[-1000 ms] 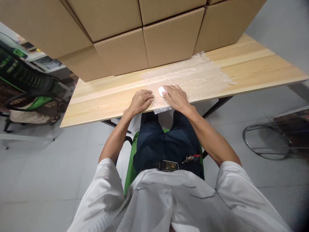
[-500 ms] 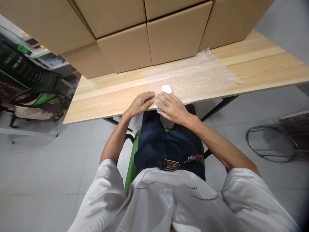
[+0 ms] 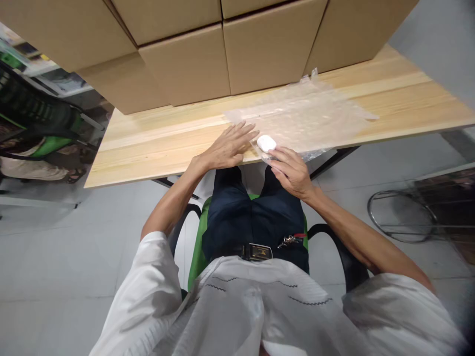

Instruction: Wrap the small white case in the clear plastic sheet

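- Small white object [image 3: 266, 143], rounded: lying on the plastic film, close to the table's near edge, between both hands and nearer to the right one.
- Plastic film [image 3: 315, 116], clear and wrinkled: spread across the middle of the table; far edge close to the foot of the boxes, near edge at the table's front edge, beside the right hand.
- Left hand [image 3: 230, 145]: palm down at the table, fingers extended and slightly parted, tips directed toward the white object; unclosed, with nothing in hold; contact with the film: cannot tell.
- Right hand [image 3: 293, 170]: at the front edge of the table, fingers partly bent, thumb below and a little apart from them; fingertips right at the near side of the white object; actual hold on object or film: cannot tell.
- Table [image 3: 401, 99], pale wood grain: set across the view, above the knees.
- Cardboard boxes [image 3: 276, 54], brown, several: stacked along the far side of the table, side by side, joints visible.
- Dark trousers [image 3: 256, 212], with belt buckle [image 3: 260, 251] and bunch of keys [image 3: 287, 241]: on the seated person.
- Green chair seat [image 3: 198, 247]: beneath the same person.
- Metal ring [image 3: 403, 217]: low at right, well apart from the table.
- Sandalled foot [image 3: 76, 175] of another person: at far left, near a dark chair [image 3: 37, 99].
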Available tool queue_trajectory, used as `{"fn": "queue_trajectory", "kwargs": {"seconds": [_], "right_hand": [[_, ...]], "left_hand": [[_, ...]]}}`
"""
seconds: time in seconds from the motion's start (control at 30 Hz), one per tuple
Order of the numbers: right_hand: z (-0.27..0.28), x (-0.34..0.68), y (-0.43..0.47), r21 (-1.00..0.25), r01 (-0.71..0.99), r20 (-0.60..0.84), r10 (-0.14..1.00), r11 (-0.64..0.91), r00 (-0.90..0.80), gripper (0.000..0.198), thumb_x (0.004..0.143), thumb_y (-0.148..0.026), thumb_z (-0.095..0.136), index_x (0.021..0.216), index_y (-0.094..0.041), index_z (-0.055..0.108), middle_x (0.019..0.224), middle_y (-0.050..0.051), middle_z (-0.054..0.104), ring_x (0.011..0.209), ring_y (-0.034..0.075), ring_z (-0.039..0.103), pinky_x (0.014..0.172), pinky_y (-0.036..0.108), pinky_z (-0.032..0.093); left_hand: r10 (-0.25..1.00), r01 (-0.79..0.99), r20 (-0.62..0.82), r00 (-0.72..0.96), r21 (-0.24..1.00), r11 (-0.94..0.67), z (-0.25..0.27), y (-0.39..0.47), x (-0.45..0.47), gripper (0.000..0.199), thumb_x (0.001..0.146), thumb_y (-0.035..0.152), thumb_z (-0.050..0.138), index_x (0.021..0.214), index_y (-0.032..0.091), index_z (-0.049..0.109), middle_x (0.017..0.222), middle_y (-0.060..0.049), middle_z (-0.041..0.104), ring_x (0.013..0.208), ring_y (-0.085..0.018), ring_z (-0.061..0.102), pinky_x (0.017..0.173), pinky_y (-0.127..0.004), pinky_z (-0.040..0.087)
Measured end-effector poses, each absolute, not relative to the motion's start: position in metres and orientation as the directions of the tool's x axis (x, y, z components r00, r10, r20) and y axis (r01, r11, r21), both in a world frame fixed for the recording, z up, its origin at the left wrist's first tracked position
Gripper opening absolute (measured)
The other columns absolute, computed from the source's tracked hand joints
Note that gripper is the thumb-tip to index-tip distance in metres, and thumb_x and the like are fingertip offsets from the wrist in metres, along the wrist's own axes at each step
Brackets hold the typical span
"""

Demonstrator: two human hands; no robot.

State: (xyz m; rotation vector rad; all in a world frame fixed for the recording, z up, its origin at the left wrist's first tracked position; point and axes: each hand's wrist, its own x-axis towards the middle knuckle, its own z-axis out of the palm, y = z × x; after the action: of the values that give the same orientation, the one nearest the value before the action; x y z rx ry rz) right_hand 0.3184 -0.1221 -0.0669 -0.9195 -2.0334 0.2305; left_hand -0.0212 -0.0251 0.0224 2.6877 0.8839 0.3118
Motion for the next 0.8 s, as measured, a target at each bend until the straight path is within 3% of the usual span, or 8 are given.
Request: {"fn": "queue_trajectory", "kwargs": {"seconds": [0.1,0.23,0.33,0.47,0.63,0.8], "right_hand": [[-0.081,0.337,-0.119,-0.405,0.461,0.755,0.573,0.790,-0.319,0.035,0.127,-0.036,0.069,0.146,-0.033,0.099,0.164,0.012,0.092,0.159,0.042,0.085,0.134,0.076,0.071],[-0.086,0.349,-0.119,-0.400,0.459,0.777,0.559,0.793,-0.289,0.036,0.127,-0.034,0.069,0.149,-0.033,0.097,0.168,0.011,0.090,0.157,0.041,0.087,0.134,0.072,0.073],[-0.084,0.348,-0.122,-0.429,0.473,0.784,0.577,0.770,-0.229,0.038,0.128,-0.036,0.067,0.152,-0.032,0.096,0.163,0.012,0.093,0.152,0.040,0.089,0.131,0.070,0.074],[-0.079,0.340,-0.126,-0.476,0.471,0.779,0.605,0.743,-0.165,0.038,0.129,-0.041,0.065,0.147,-0.030,0.096,0.145,0.013,0.098,0.137,0.038,0.094,0.123,0.068,0.077],[-0.067,0.327,-0.128,-0.593,0.489,0.720,0.693,0.640,-0.033,0.038,0.127,-0.050,0.065,0.129,-0.030,0.097,0.131,0.013,0.099,0.124,0.036,0.095,0.114,0.061,0.079],[-0.066,0.325,-0.125,-0.654,0.514,0.698,0.705,0.555,0.126,0.033,0.124,-0.051,0.067,0.118,-0.030,0.092,0.118,0.009,0.097,0.110,0.033,0.094,0.100,0.052,0.080]], "left_hand": [[0.529,0.489,0.119,0.840,0.257,-0.834,0.029,-0.019,0.007,0.088,0.123,0.058,0.066,0.205,0.031,0.050,0.217,-0.014,0.039,0.206,-0.052,0.023,0.166,-0.085,0.010],[0.460,0.429,0.067,0.885,0.266,-0.863,0.036,-0.013,0.035,0.082,0.119,0.039,0.067,0.199,0.030,0.060,0.207,-0.014,0.058,0.201,-0.046,0.043,0.167,-0.080,0.017],[0.439,0.389,0.054,0.897,0.374,-0.842,0.040,-0.004,0.046,0.073,0.117,0.033,0.065,0.189,0.029,0.074,0.193,-0.012,0.075,0.187,-0.039,0.065,0.163,-0.069,0.039],[0.420,0.275,0.150,0.895,0.556,-0.784,0.043,0.010,0.052,0.053,0.114,0.034,0.071,0.162,0.029,0.095,0.171,-0.011,0.091,0.162,-0.037,0.086,0.143,-0.056,0.064],[0.500,0.207,0.182,0.847,0.754,-0.624,0.037,0.015,0.061,0.031,0.108,0.035,0.084,0.130,0.024,0.103,0.140,-0.010,0.101,0.132,-0.035,0.096,0.124,-0.051,0.074],[0.612,0.186,0.120,0.781,0.892,-0.412,0.026,0.017,0.071,0.027,0.102,0.035,0.092,0.118,0.016,0.101,0.114,-0.011,0.099,0.103,-0.026,0.091,0.098,-0.038,0.072]]}}
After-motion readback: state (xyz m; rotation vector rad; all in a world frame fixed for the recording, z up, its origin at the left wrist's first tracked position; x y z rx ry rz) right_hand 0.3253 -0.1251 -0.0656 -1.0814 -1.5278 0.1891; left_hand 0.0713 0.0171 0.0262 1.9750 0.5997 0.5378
